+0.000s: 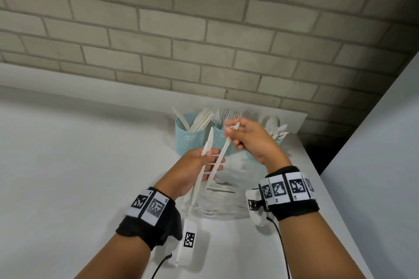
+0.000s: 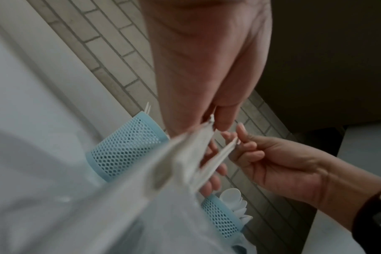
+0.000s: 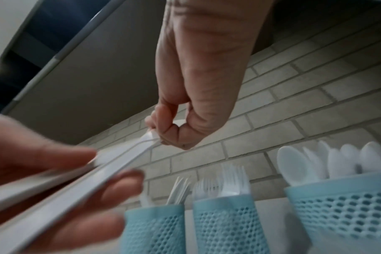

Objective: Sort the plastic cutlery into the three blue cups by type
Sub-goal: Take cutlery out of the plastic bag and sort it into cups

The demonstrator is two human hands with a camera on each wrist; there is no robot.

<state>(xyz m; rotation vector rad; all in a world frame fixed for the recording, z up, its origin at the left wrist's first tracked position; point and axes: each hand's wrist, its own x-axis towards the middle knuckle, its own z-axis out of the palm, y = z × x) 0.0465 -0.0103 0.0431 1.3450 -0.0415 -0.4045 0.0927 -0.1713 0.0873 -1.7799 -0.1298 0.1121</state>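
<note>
No brand or readable writing on cups or cutlery; only black-and-white coded squares on both my wristbands [image 1: 288,188], with small characters beside them too small to read. My left hand [image 1: 192,169] is loosely curled round two white plastic pieces, thumb on top, fingers beneath. The nearer piece [image 1: 203,161] points up and away; its type I cannot tell. The second piece [image 1: 223,150] crosses my left fingers, and my right hand [image 1: 251,140] pinches its upper end between thumb and forefinger, the other fingers curled in. Both hands are raised above a clear plastic bag [image 1: 223,197] lying on the white counter [image 1: 79,165]. Behind them, against the brick wall [image 1: 204,29], three blue mesh cups stand in a row, close together: left cup [image 1: 187,136] with flat handles sticking up, middle cup [image 3: 225,221] with forks, right cup [image 3: 346,211] with spoons. The left-wrist view is blurred near the lens.
</note>
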